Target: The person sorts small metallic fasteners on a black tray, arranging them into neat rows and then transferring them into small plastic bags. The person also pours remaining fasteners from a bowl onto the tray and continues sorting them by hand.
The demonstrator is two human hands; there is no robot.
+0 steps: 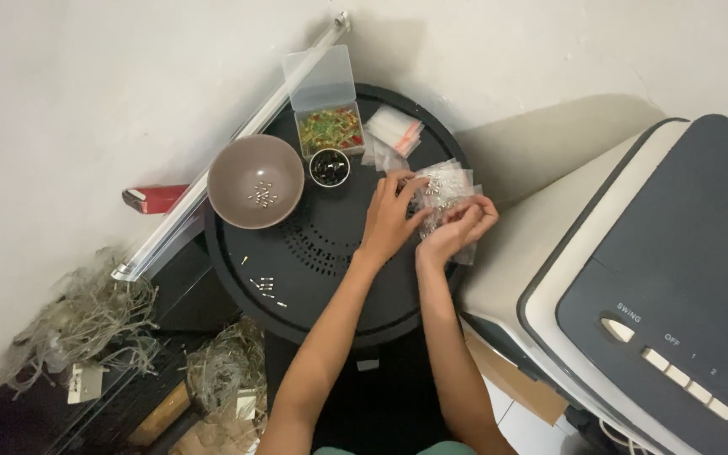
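A: Where are the bags (446, 190)?
B: Right of centre on the bench (313, 253); left hand (388, 217) and right hand (458, 229) pinch them.
A: Handling?
B: Likely light, slippery, floppy; best gripped by the edges.

A home corner turned makeshift workbench — a white air cooler (634, 278) fills the right of the frame, tangled wire (86, 320) lies at lower left (on the floor), bare plastered wall (86, 84) above.

Round black stand (330, 278): bowl (255, 180), box (329, 131), cup (329, 167), bags (446, 195).
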